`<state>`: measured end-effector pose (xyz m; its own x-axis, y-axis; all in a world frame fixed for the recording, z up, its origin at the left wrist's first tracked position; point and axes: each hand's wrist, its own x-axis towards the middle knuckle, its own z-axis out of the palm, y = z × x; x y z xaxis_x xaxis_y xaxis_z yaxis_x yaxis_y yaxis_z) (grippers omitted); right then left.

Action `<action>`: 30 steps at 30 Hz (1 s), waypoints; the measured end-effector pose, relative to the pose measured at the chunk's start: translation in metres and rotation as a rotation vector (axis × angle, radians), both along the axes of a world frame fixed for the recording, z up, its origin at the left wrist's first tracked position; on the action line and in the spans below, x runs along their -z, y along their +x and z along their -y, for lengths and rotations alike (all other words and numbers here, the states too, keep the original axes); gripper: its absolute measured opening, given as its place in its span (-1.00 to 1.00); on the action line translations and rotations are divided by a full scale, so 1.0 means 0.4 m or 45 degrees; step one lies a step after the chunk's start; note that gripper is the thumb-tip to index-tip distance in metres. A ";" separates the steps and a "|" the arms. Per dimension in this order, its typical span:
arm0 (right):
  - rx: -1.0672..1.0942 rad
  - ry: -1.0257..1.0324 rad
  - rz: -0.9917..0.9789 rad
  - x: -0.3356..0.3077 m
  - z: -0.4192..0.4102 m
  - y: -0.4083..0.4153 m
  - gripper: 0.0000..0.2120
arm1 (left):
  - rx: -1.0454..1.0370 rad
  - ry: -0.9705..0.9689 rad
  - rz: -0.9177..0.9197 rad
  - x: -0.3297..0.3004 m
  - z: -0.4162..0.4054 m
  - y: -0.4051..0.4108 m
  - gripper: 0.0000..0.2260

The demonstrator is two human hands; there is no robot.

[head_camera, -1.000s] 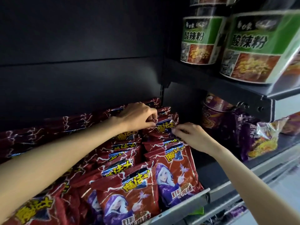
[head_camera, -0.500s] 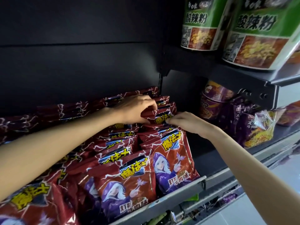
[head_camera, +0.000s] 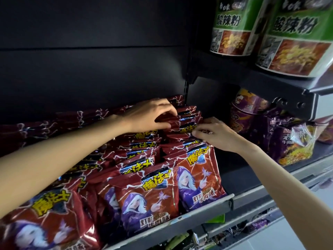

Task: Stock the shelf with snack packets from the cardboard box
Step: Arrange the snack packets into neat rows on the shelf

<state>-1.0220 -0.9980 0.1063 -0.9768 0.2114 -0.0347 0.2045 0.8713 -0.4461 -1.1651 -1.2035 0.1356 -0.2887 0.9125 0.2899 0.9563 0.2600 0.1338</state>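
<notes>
Head view. Dark shelf (head_camera: 203,210) with a grey front rail, packed with rows of red snack packets (head_camera: 149,195) standing upright and leaning back, yellow lettering and a purple-hooded cartoon figure on each front. Rows run from the rail to the black back panel (head_camera: 90,73).

Both arms reach in toward the rear of the right-hand rows. Left hand (head_camera: 149,116): palm down, fingers curled over the top edges of the rearmost packets, thumb underneath against a packet top; a loose pinch on those tops, not a full fist. Right hand (head_camera: 214,134): palm down, fingers bent, fingertips (head_camera: 195,132) pressed on the top edge of a packet just in front of the ones under the left hand. Whether it grips that packet or only pushes on it, cannot tell. The two hands are near each other, not touching.

Right of the upright post (head_camera: 186,98): purple cups (head_camera: 245,109) stacked at the back and purple noodle packets (head_camera: 288,139) in front, on a neighbouring shelf. Above them, two large green-topped noodle tubs (head_camera: 295,37) on an upper shelf.

Cardboard box: not in frame.
</notes>
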 end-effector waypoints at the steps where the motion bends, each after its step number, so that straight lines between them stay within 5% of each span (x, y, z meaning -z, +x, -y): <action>1: 0.006 0.097 -0.042 -0.001 0.002 0.002 -0.72 | -0.019 0.058 0.018 -0.012 0.025 0.003 -0.79; 4: -0.021 0.320 -0.230 -0.009 0.029 -0.005 -0.72 | -0.120 -0.010 0.147 -0.041 0.112 0.008 -0.91; 7: -0.025 0.463 -0.295 -0.020 0.056 -0.018 -0.69 | -0.202 -0.359 0.326 -0.043 0.167 0.014 -0.80; 12: -0.159 0.512 -0.534 -0.009 0.097 -0.031 -0.61 | -0.252 -0.654 0.179 -0.021 0.147 0.023 -0.65; 16: -0.419 0.567 -0.365 -0.006 0.127 -0.040 -0.47 | -0.239 -0.737 0.083 -0.008 0.119 0.033 -0.63; 20: -0.455 0.401 -0.244 -0.014 0.121 -0.024 -0.64 | -0.249 -0.694 0.027 -0.004 0.120 0.028 -0.66; 26: -0.412 0.353 -0.261 -0.013 0.126 -0.006 -0.61 | -0.472 -0.282 -0.127 0.008 0.134 0.056 -0.55; 30: -0.405 0.327 -0.244 -0.008 0.135 -0.020 -0.68 | -0.501 -0.258 -0.219 0.027 0.100 0.087 -0.55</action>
<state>-1.0300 -1.0519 0.1096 -0.9783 -0.1224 0.1674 -0.1568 0.9648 -0.2111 -1.1305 -1.2436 0.1250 -0.5869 0.7867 0.1914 0.7838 0.6113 -0.1091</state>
